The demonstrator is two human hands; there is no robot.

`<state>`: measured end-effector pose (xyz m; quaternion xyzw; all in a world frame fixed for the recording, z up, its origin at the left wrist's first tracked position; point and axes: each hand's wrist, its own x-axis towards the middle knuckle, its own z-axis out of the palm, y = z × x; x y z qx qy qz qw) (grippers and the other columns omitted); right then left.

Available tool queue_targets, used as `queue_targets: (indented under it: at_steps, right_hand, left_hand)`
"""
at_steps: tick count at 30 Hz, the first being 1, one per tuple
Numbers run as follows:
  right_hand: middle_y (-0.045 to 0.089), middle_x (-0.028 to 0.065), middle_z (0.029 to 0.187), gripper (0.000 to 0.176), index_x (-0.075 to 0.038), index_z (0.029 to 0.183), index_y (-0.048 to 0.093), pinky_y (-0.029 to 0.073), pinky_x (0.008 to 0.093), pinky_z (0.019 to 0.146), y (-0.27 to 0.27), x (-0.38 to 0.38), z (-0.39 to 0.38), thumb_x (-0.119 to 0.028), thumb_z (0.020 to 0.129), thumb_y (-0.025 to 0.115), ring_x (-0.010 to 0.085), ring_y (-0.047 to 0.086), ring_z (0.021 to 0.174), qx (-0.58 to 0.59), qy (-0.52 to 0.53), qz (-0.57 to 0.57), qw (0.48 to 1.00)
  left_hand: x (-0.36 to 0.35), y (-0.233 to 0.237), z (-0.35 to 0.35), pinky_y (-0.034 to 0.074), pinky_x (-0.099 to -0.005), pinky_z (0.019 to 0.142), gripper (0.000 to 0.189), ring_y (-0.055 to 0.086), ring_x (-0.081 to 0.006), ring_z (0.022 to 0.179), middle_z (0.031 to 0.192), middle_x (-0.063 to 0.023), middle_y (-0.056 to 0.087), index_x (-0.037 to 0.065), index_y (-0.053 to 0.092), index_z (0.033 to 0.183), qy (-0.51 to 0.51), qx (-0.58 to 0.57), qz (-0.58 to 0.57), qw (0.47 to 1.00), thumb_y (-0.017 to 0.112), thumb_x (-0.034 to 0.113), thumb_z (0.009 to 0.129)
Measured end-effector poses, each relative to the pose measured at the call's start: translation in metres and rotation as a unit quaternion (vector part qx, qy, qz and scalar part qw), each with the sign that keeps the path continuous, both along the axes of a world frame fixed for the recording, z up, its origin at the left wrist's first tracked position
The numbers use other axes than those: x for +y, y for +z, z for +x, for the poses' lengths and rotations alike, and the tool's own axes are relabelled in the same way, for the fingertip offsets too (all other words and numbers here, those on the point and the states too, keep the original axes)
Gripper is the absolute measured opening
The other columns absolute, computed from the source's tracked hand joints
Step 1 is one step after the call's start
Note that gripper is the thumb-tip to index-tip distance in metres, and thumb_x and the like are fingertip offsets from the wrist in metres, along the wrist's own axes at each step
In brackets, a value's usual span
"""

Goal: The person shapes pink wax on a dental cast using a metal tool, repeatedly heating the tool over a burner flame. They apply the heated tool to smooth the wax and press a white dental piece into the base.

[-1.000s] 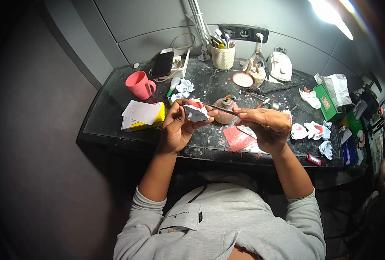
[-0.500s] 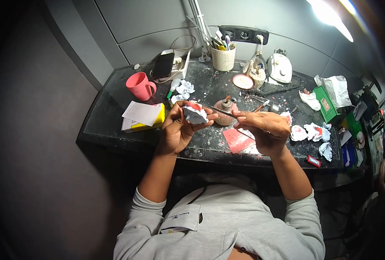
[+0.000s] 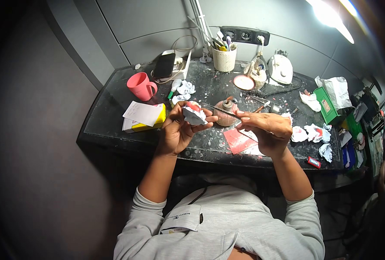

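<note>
My left hand (image 3: 175,131) is closed around a white plaster dental cast (image 3: 194,116) and holds it above the desk. Red wax (image 3: 193,105) lies along the top of this cast. In my right hand (image 3: 268,127) is a thin dark wax spatula (image 3: 223,111), gripped between thumb and fingers. Its blade points left toward the wax, with a small gap between tip and cast. Just behind the spatula stands a glass spirit lamp (image 3: 223,120) with a small orange flame at its wick. A pink wax sheet (image 3: 236,141) lies on the desk below my right hand.
More plaster casts (image 3: 314,133) sit at the right, beside a red box (image 3: 314,162). A pink mug (image 3: 141,86), papers on a yellow box (image 3: 158,118) and a phone (image 3: 164,66) are at the left. A holder of tools (image 3: 224,60) and a green box (image 3: 326,105) stand farther back.
The spatula tip has drawn back slightly to the right, away from the red wax. Both hands keep their hold and stay in nearly the same place.
</note>
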<state>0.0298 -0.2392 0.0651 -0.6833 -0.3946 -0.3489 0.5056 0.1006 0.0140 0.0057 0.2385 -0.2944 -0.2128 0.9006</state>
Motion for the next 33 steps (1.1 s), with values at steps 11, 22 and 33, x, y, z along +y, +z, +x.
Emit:
queue_targets:
  at_steps: [11, 22, 33]
  right_hand:
    - [0.075, 0.0139, 0.096, 0.019, 0.006, 0.102, 0.071, 0.059, 0.0262, 0.066, 0.006, -0.005, 0.000, 0.012, 0.086, 0.064, 0.0174, 0.073, 0.075, 0.013, -0.078, 0.065, 0.995]
    - [0.074, 0.0186, 0.098, 0.017, 0.012, 0.102, 0.068, 0.058, 0.0272, 0.065, 0.000, -0.006, 0.001, 0.010, 0.085, 0.067, 0.0200, 0.073, 0.075, -0.023, -0.050, 0.078, 0.995]
    - [0.075, 0.0172, 0.092, 0.021, 0.006, 0.098, 0.072, 0.058, 0.0292, 0.064, 0.000, -0.003, 0.001, 0.006, 0.077, 0.072, 0.0235, 0.075, 0.076, -0.129, -0.055, -0.052, 0.989]
  left_hand:
    - [-0.005, 0.007, -0.008, 0.048, -0.0549, 0.105, 0.026, 0.045, -0.0544, 0.129, 0.132, -0.0379, 0.047, 0.004, 0.045, 0.123, 0.070, -0.065, 0.061, 0.994, 0.048, 0.022, 0.104]
    - [-0.008, 0.010, -0.010, 0.041, -0.0306, 0.105, 0.026, 0.044, -0.0323, 0.137, 0.146, -0.0371, 0.037, 0.012, 0.045, 0.114, 0.142, -0.157, 0.068, 0.975, 0.062, 0.005, 0.095]
    - [-0.009, 0.010, -0.011, 0.036, -0.0440, 0.114, 0.029, 0.033, -0.0467, 0.141, 0.146, -0.0415, 0.031, 0.011, 0.043, 0.114, 0.150, -0.155, 0.057, 0.975, 0.065, 0.010, 0.094]
